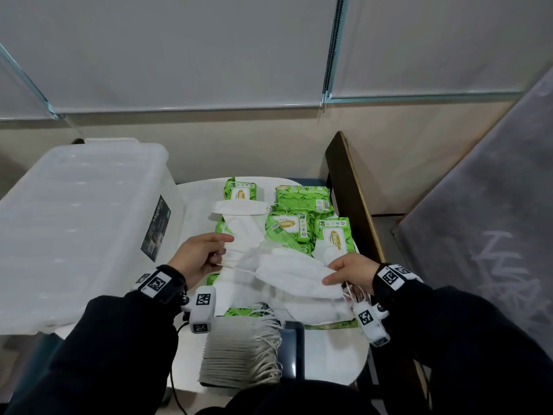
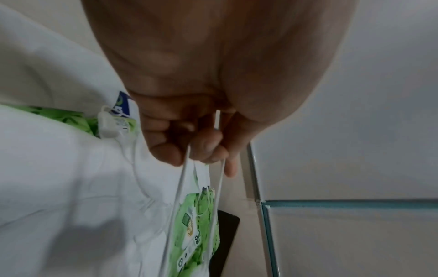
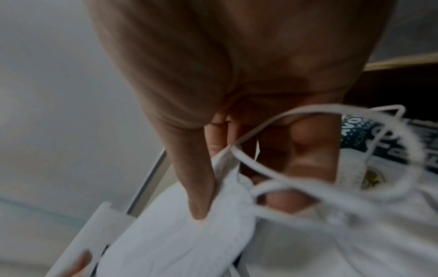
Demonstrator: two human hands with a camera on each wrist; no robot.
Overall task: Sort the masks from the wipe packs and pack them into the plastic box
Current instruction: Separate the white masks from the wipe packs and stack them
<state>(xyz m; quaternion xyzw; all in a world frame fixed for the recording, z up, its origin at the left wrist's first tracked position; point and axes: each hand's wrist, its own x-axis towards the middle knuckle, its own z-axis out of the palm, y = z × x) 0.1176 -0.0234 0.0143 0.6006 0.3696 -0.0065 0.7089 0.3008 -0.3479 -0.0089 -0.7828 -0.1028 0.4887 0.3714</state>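
White folded masks (image 1: 287, 274) lie heaped over green wipe packs (image 1: 287, 224) on a small white table (image 1: 332, 354). My left hand (image 1: 206, 254) pinches a mask's ear loop (image 2: 180, 187) at the heap's left side, fingers curled round the cord. My right hand (image 1: 344, 271) grips the right end of a white mask (image 3: 180, 234), thumb on top, with loose ear loops (image 3: 331, 191) hanging round the fingers. The plastic box (image 1: 74, 229), translucent white with its lid on, stands to the left of the table. A neat stack of masks (image 1: 236, 354) sits at the table's near edge.
A dark wooden board (image 1: 350, 190) stands along the table's right side. A grey wall with roller blinds (image 1: 209, 55) rises behind. A dark chalk-marked panel (image 1: 493, 220) leans at the right. Wrist cameras with marker tags hang under both black sleeves.
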